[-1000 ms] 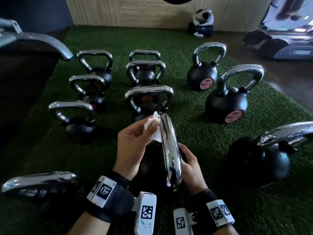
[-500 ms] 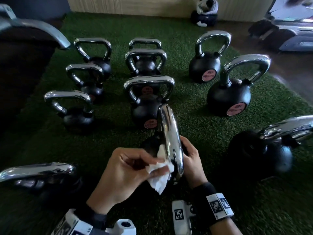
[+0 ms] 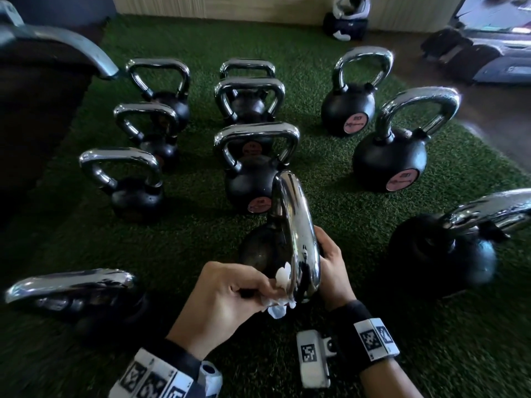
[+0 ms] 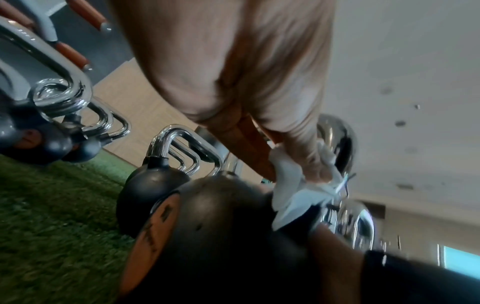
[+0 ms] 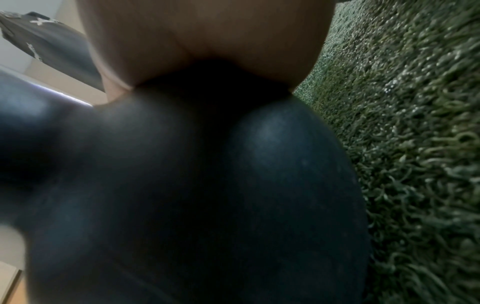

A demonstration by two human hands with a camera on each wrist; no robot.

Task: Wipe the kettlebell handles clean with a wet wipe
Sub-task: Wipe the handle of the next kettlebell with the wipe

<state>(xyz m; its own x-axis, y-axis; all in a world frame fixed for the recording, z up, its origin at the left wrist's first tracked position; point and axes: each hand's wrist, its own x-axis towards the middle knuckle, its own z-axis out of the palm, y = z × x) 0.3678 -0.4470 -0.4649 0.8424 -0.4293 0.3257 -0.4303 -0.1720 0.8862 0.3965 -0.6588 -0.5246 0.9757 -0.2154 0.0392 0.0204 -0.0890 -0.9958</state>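
A black kettlebell (image 3: 257, 254) with a chrome handle (image 3: 293, 225) stands on green turf just in front of me. My left hand (image 3: 230, 294) pinches a white wet wipe (image 3: 283, 275) against the near end of that handle. The left wrist view shows the wipe (image 4: 298, 195) bunched under the fingers (image 4: 306, 156) against the chrome handle (image 4: 337, 139). My right hand (image 3: 333, 265) grips the kettlebell's right side, its fingers partly hidden behind the handle. In the right wrist view the palm (image 5: 207, 30) lies against the black body (image 5: 182, 185).
Several other chrome-handled kettlebells stand on the turf (image 3: 330, 173): a row ahead (image 3: 255, 168), smaller ones to the left (image 3: 126, 182), larger ones to the right (image 3: 396, 150), one close on each side (image 3: 448, 248) (image 3: 71, 285). A dark machine (image 3: 43, 81) fills the far left.
My left hand has slid the wipe along the handle from its far top end down to the near end. The right hand has stayed on the kettlebell.
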